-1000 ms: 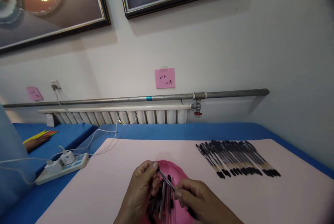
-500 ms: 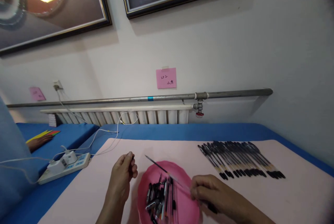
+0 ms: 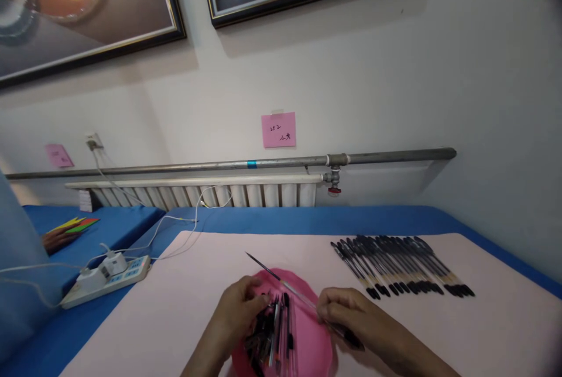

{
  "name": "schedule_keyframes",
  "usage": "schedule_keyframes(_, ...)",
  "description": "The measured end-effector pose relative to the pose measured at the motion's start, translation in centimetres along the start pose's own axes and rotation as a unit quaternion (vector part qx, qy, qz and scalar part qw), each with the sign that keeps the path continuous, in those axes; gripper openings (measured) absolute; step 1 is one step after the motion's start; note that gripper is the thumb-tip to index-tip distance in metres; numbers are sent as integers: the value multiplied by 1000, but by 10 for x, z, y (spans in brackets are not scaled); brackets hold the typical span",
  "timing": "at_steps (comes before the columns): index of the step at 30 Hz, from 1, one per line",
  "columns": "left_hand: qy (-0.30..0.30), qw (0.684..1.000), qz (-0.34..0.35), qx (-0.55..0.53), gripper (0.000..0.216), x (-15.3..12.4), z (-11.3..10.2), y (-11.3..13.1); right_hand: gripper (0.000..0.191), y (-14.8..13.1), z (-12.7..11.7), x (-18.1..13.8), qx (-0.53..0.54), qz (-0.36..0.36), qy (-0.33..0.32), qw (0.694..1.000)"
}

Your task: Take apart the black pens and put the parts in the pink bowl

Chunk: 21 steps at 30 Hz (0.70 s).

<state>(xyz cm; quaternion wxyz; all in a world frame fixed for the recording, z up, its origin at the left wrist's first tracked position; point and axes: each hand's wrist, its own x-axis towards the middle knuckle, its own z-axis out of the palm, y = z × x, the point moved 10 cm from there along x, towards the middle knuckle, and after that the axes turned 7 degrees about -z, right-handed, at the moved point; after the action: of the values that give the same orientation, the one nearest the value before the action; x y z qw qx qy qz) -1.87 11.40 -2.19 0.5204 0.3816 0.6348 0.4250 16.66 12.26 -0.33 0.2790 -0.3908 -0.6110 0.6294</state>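
A pink dish near the table's front edge holds several black and clear pen parts. My left hand rests on the dish's left side, fingers curled over the pen parts. My right hand is closed on a thin pen refill that points up and to the left over the dish; a black piece also pokes out below its fingers. A row of several assembled black pens lies on the pink mat to the right.
A white power strip with plugs and cables lies at the left on the blue cloth. Behind runs a radiator and pipe. Another person's hand rests by coloured paper at far left.
My left hand let go of the refill's tip, swung out to the left, then came back onto the parts in the dish. My right hand kept the refill.
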Motion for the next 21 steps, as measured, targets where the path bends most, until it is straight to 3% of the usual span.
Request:
schedule_keyframes(3, -51, 991, -12, -126, 41, -3, 6, 5, 10, -2, 7, -1, 0, -4, -17, 1000)
schedule_keyframes(6, -95, 964, -30, -246, 41, -6, 10, 11, 10, -2, 14, -3, -9, -3, -36, 999)
schedule_keyframes(8, -61, 959, -12, -277, 38, -4, -6, 18, 10, 0, 17, -4, -20, 1, -56, 998)
schedule_keyframes(12, 81, 941, 61, -323, 37, -4, -68, 28, 9, 5, 14, -1, -23, 4, -60, 998)
schedule_keyframes(14, 134, 956, 68, -250, 35, -6, -84, 26, 10, 9, 5, 2, 1, 6, -22, 1000)
schedule_keyframes(15, 135, 972, 61, -182, 35, -5, -80, 24, 11, 11, 1, 3, 16, 7, -3, 1000)
schedule_keyframes(17, 87, 995, 34, -18, 36, 1, -55, 15, 12, 14, -4, 6, 37, 6, 19, 999)
schedule_keyframes(19, 26, 994, 14, 109, 34, 5, -23, 2, 13, 15, -4, 7, 53, 4, 27, 998)
schedule_keyframes(21, 17, 984, 14, 178, 30, 7, -6, -6, 12, 16, -3, 7, 78, 3, 34, 996)
